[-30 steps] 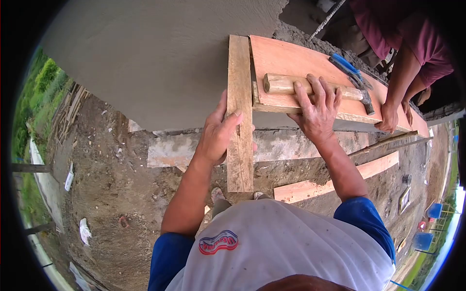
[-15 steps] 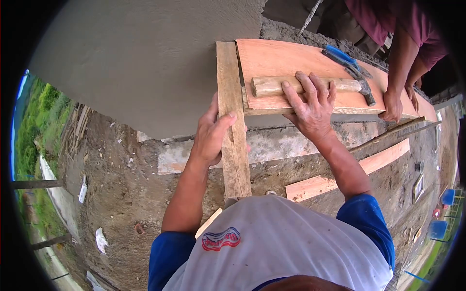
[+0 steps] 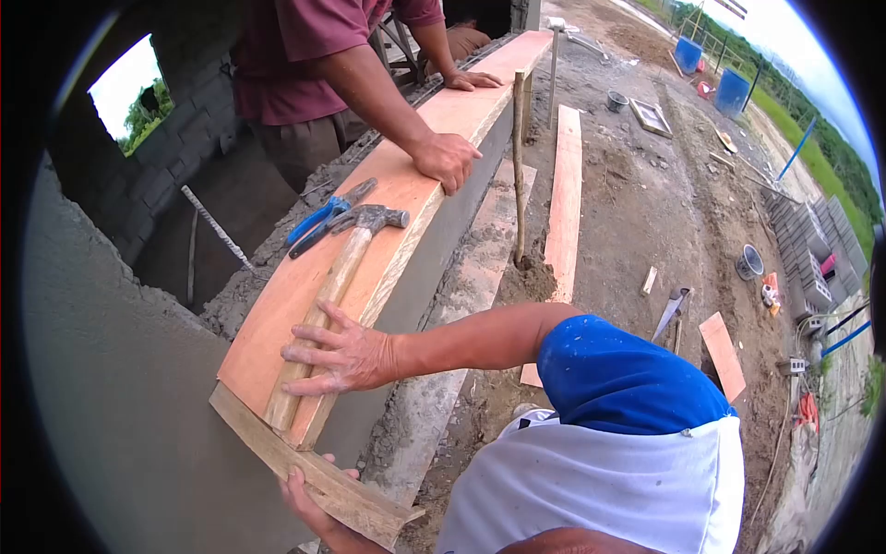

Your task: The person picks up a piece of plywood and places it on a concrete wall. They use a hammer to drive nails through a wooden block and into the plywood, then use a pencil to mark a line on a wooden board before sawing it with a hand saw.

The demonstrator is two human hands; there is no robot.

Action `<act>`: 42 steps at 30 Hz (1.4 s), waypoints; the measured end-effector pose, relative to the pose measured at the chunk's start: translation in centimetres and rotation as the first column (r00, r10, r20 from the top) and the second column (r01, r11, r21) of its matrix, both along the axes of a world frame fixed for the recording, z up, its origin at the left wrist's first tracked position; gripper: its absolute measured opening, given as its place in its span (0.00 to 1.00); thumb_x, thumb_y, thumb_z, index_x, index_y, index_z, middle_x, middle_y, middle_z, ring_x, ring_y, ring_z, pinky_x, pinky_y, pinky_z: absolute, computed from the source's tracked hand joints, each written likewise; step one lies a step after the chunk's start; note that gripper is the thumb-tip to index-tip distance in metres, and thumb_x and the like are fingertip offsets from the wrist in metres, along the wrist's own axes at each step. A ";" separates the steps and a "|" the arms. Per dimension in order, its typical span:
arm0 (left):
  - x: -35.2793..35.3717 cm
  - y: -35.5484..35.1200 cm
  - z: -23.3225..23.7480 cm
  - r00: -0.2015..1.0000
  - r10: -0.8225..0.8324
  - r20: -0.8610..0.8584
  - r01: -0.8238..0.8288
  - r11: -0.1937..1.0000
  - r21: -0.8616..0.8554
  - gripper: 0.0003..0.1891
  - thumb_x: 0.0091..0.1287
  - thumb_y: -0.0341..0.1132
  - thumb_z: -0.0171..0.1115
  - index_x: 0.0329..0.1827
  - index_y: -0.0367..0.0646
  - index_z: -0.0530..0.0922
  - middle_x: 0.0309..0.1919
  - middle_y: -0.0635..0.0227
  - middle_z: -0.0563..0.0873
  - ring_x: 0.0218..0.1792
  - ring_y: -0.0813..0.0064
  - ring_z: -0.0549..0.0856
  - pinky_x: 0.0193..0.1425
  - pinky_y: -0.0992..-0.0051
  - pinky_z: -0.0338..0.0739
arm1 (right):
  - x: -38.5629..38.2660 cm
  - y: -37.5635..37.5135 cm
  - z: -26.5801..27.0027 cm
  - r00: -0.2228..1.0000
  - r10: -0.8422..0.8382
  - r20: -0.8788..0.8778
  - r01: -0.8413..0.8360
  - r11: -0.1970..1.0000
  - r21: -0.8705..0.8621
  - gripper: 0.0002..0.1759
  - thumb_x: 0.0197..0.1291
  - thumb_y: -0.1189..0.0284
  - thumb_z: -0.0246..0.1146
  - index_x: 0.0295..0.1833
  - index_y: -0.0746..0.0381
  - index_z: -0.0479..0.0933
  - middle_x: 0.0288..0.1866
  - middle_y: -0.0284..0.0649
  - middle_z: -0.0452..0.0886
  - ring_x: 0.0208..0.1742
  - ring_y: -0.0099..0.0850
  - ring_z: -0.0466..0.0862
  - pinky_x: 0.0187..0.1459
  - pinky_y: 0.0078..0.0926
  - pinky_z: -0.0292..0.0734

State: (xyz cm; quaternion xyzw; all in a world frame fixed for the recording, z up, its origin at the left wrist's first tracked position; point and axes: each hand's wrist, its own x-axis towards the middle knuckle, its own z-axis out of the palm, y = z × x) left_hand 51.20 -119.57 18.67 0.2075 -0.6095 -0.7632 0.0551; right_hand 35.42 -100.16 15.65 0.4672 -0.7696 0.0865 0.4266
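My left hand grips a short, weathered wooden board set across the near end of a long plywood strip. Part of that hand is hidden under the board. Over the wooden handle of a claw hammer lies my right hand, fingers spread and touching the plywood edge. The hammer rests along the strip, its head pointing away from me. Just beyond it lie blue-handled pliers on the same strip.
A co-worker's hands press on the plywood farther along. A thin stick stands upright beside the wall. Another plywood strip lies on the dirt, with a handsaw to its right. A steel bar juts up at left.
My view has swung right along the plywood, showing more of the co-worker and ground. My left hand still holds the board; my right hand remains over the hammer handle.
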 end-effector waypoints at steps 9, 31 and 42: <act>0.2 -0.9 -1.5 0.998 -0.027 0.052 0.023 0.996 0.083 0.31 0.69 0.57 0.48 0.67 0.44 0.68 0.42 0.59 0.81 0.31 0.63 0.83 0.33 0.65 0.79 | 0.5 0.4 0.1 1.000 0.011 0.022 -0.010 1.000 -0.014 0.33 0.59 0.58 0.62 0.71 0.36 0.62 0.67 0.44 0.67 0.70 0.49 0.68 0.63 0.79 0.60; -0.2 -3.0 -2.5 0.981 -0.132 -0.140 0.164 0.954 0.252 0.29 0.70 0.42 0.56 0.72 0.43 0.60 0.39 0.55 0.81 0.31 0.60 0.87 0.30 0.61 0.87 | 2.1 -0.4 1.7 0.982 -0.107 0.157 0.092 0.991 0.100 0.56 0.35 0.58 0.80 0.75 0.37 0.62 0.70 0.34 0.66 0.70 0.40 0.66 0.69 0.64 0.54; 1.5 -3.8 -4.5 0.971 -0.128 -0.204 0.190 0.928 0.320 0.35 0.67 0.37 0.57 0.78 0.46 0.57 0.41 0.54 0.78 0.32 0.62 0.85 0.28 0.61 0.86 | 2.0 -0.7 1.8 0.979 -0.136 0.151 0.113 0.982 0.152 0.57 0.35 0.60 0.81 0.75 0.37 0.61 0.71 0.36 0.65 0.70 0.41 0.66 0.67 0.65 0.56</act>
